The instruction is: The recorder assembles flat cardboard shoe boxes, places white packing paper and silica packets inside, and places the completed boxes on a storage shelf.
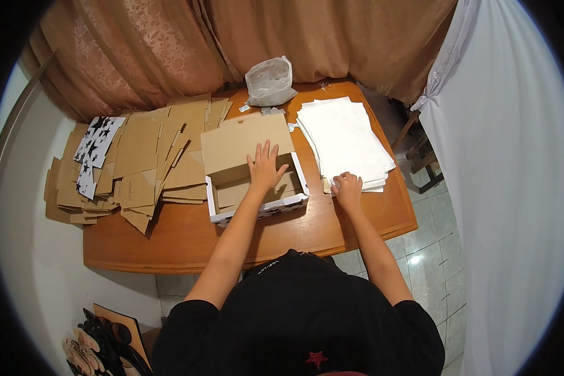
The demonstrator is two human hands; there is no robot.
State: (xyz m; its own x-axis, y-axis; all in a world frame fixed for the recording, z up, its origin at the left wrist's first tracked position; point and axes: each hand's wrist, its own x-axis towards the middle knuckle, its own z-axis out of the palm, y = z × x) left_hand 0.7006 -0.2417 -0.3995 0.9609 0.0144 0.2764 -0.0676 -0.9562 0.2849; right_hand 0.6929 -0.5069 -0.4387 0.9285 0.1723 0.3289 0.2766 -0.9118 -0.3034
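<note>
An open cardboard box (212, 199) with a brown inside and a white, black-patterned outside stands in the middle of the table. Its brown lid flap (225, 145) is raised at the back. My left hand (266, 170) is open over the box, fingers spread across the lid flap's lower part. To the right lies a stack of white paper sheets (344, 138), slightly uneven at the edges. My right hand (348, 189) is at the stack's near-left corner, its fingers bent and closed on the paper there. The fingertips are partly hidden.
Flattened brown cardboard pieces (138, 147) are piled on the left of the wooden table (150, 250), with a black-starred white piece (100, 141) on top. A translucent plastic bag (269, 81) stands at the back. Brown curtains (332, 37) hang behind; a white cloth (507, 188) hangs at right.
</note>
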